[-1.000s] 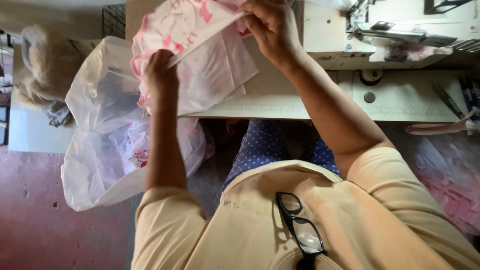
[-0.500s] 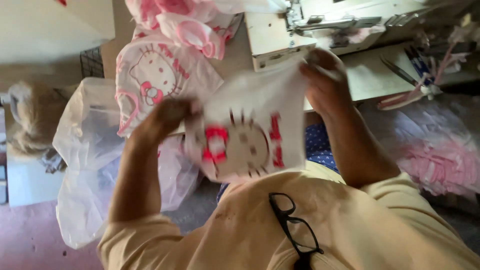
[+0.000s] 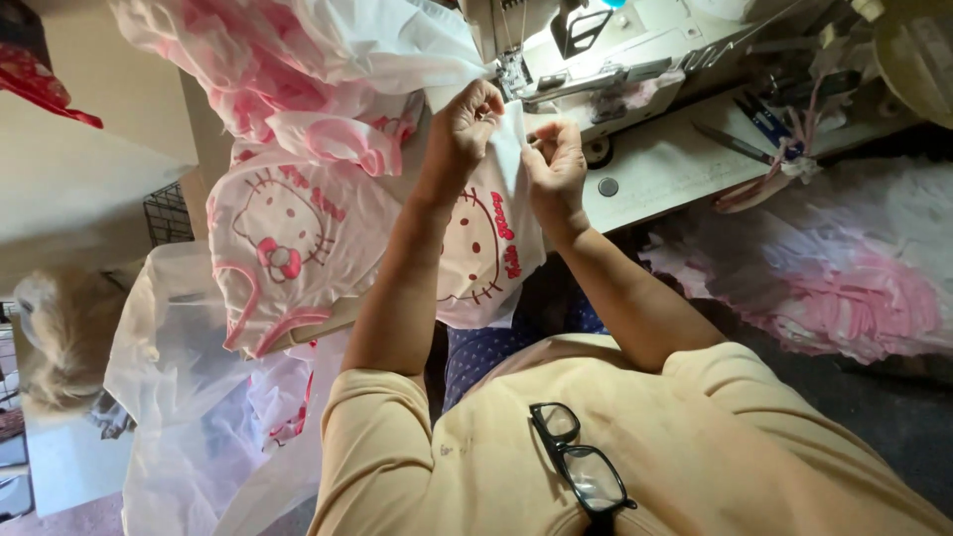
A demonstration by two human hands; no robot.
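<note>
Left hand (image 3: 467,119) and right hand (image 3: 556,164), each grip pinched shut on the top edge of a white cat-print fabric piece (image 3: 481,248), hold it just before the sewing machine (image 3: 556,45) needle (seam apparently not yet begun), finished-looking pieces (image 3: 288,228) heaped on the surface (image 3: 675,159).

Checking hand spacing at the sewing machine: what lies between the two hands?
In the head view, only the white printed garment spans between left hand and right hand.

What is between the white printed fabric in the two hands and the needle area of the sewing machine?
Nothing visible: left hand and right hand hold the white printed fabric right below the sewing machine.
</note>
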